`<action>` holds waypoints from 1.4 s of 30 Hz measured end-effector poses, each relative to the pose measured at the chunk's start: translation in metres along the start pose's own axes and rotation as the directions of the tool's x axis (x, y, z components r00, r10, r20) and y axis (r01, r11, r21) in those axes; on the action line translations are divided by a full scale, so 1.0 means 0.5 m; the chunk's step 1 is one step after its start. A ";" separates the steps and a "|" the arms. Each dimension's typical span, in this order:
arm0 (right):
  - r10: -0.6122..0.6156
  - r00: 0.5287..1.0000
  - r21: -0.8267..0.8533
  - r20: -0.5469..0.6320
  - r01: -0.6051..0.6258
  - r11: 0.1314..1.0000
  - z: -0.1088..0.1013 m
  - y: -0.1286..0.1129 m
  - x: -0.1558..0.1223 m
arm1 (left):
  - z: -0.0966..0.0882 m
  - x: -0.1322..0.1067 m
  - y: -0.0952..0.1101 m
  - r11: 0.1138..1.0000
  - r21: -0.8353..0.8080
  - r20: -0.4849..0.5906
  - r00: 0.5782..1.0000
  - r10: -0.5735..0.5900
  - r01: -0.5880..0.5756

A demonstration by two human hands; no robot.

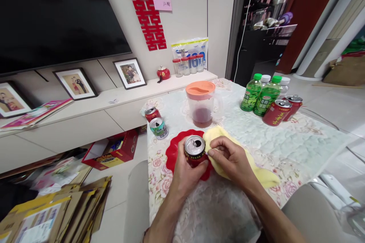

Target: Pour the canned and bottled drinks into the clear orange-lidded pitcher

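Observation:
My left hand (186, 176) is wrapped round a drink can (195, 145) with a silver top and a dark, gold-lettered rim. The can is upright and its mouth is open. It is held over a red scalloped plate (172, 152), part of which my arms and the can hide. My right hand (232, 159) pinches the edge of a yellow cloth (261, 172) right beside the can's rim. The rest of that cloth trails to the right on the table.
A pitcher (201, 104) with an orange lid and brown liquid stands behind the plate. To its left are a red can (151, 113) and a green-and-white can (159, 129). Green bottles (266, 98) and red cans (276, 113) stand at right on the flowered tablecloth (302, 140).

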State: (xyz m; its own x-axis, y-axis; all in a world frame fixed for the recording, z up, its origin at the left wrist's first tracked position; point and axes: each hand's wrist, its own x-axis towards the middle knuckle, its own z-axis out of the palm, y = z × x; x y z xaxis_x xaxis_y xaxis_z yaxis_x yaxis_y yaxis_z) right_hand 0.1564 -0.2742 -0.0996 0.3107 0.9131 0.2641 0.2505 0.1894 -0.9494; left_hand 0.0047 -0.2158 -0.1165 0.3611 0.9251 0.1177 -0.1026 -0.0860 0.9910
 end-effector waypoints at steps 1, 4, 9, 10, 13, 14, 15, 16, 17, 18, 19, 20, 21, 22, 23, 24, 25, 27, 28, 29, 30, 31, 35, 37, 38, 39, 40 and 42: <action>-0.003 1.000 0.030 -0.006 0.003 1.000 0.002 0.002 0.002 | 0.000 -0.003 0.009 1.000 -0.020 0.000 1.000 -0.002 0.002; 0.028 0.999 0.094 0.020 -0.030 0.995 0.008 0.016 0.012 | -0.001 -0.014 0.027 0.992 -0.105 0.009 0.998 -0.063 0.064; 0.067 0.998 0.122 -0.020 -0.064 0.991 0.006 0.026 0.016 | 0.003 -0.025 0.010 0.974 -0.190 0.032 0.992 -0.118 0.122; 0.064 0.997 0.123 -0.035 -0.059 0.991 0.003 0.020 0.013 | 0.005 -0.025 0.006 0.975 -0.187 0.030 0.993 -0.115 0.118; -0.071 0.996 0.035 -0.057 0.073 0.997 -0.006 -0.009 -0.004 | 0.017 -0.026 0.004 0.979 -0.158 0.034 0.992 -0.121 0.125; -0.161 0.986 -0.033 -0.052 0.160 0.987 -0.007 -0.021 -0.010 | 0.021 -0.027 0.007 0.980 -0.153 0.030 0.992 -0.124 0.127; -0.260 0.965 -0.109 -0.034 0.255 0.961 -0.006 -0.033 -0.016 | 0.025 -0.028 0.010 0.981 -0.149 0.017 0.992 -0.124 0.126; -0.351 0.936 -0.180 -0.004 0.345 0.921 -0.004 -0.043 -0.022 | 0.029 -0.029 0.013 0.983 -0.144 -0.006 0.993 -0.117 0.115; -0.425 0.904 -0.239 0.030 0.420 0.876 0.000 -0.051 -0.028 | 0.032 -0.030 0.015 0.987 -0.133 -0.038 0.994 -0.100 0.095; -0.478 0.876 -0.285 0.063 0.475 0.832 0.006 -0.057 -0.032 | 0.035 -0.032 0.016 0.991 -0.113 -0.069 0.994 -0.080 0.072; -0.514 0.853 -0.325 0.090 0.513 0.795 0.011 -0.060 -0.036 | 0.036 -0.033 0.016 0.995 -0.085 -0.099 0.993 -0.057 0.049; -0.537 0.837 -0.361 0.103 0.535 0.764 0.017 -0.061 -0.038 | 0.037 -0.034 0.015 0.998 -0.056 -0.122 0.992 -0.038 0.032; -0.556 0.825 -0.387 0.102 0.548 0.742 0.021 -0.061 -0.039 | 0.037 -0.035 0.013 0.999 -0.032 -0.138 0.990 -0.026 0.022; -0.568 0.819 -0.401 0.084 0.549 0.733 0.024 -0.060 -0.039 | 0.036 -0.036 0.012 1.000 -0.016 -0.146 0.989 -0.024 0.022; -0.567 0.822 -0.403 0.056 0.538 0.740 0.024 -0.057 -0.037 | 0.035 -0.037 0.011 0.999 -0.012 -0.145 0.989 -0.031 0.030; -0.554 0.832 -0.394 0.020 0.516 0.761 0.023 -0.054 -0.034 | 0.034 -0.039 0.010 0.999 -0.019 -0.134 0.990 -0.044 0.042; -0.527 0.850 -0.378 -0.023 0.481 0.791 0.020 -0.051 -0.030 | 0.033 -0.040 0.010 0.998 -0.034 -0.113 0.992 -0.061 0.057; -0.434 0.895 -0.337 -0.104 0.378 0.862 0.010 -0.044 -0.021 | 0.032 -0.043 0.010 0.993 -0.073 -0.052 0.994 -0.094 0.090; -0.375 0.916 -0.314 -0.139 0.319 0.894 0.005 -0.040 -0.017 | 0.031 -0.045 0.009 0.991 -0.086 -0.019 0.994 -0.109 0.107; -0.319 0.933 -0.284 -0.166 0.264 0.922 0.000 -0.036 -0.013 | 0.031 -0.046 0.007 0.988 -0.093 0.006 0.993 -0.119 0.119; -0.265 0.946 -0.248 -0.185 0.216 0.944 -0.005 -0.032 -0.010 | 0.031 -0.047 0.005 0.987 -0.095 0.026 0.992 -0.124 0.126; -0.220 0.956 -0.214 -0.196 0.177 0.961 -0.008 -0.028 -0.008 | 0.030 -0.048 0.004 0.988 -0.094 0.037 0.992 -0.123 0.126; -0.181 0.960 -0.170 -0.212 0.146 0.974 -0.010 -0.026 -0.010 | 0.033 -0.048 0.006 0.988 -0.102 0.044 0.993 -0.109 0.113; -0.227 0.953 -0.213 -0.199 0.185 0.960 -0.005 -0.034 -0.016 | 0.036 -0.047 0.014 0.987 -0.116 0.017 0.994 -0.109 0.111; -0.264 0.946 -0.242 -0.187 0.216 0.946 -0.003 -0.038 -0.020 | 0.038 -0.046 0.019 0.987 -0.121 0.003 0.994 -0.107 0.107; -0.310 0.935 -0.274 -0.173 0.257 0.927 0.001 -0.043 -0.023 | 0.040 -0.045 0.023 0.988 -0.121 -0.012 0.995 -0.101 0.099; -0.357 0.921 -0.305 -0.155 0.299 0.904 0.004 -0.048 -0.026 | 0.042 -0.043 0.026 0.990 -0.114 -0.025 0.996 -0.091 0.088; -0.438 0.892 -0.360 -0.112 0.374 0.855 0.011 -0.057 -0.033 | 0.043 -0.041 0.027 0.996 -0.075 -0.059 0.996 -0.061 0.057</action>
State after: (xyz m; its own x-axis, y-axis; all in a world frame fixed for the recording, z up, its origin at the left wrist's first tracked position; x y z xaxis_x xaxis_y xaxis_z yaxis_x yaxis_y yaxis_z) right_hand 0.1390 -0.2926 -0.0779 0.2703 0.6909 0.6705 0.6604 0.3737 -0.6513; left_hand 0.0158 -0.2437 -0.1040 0.3112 0.9489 0.0526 -0.1514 -0.0051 0.9885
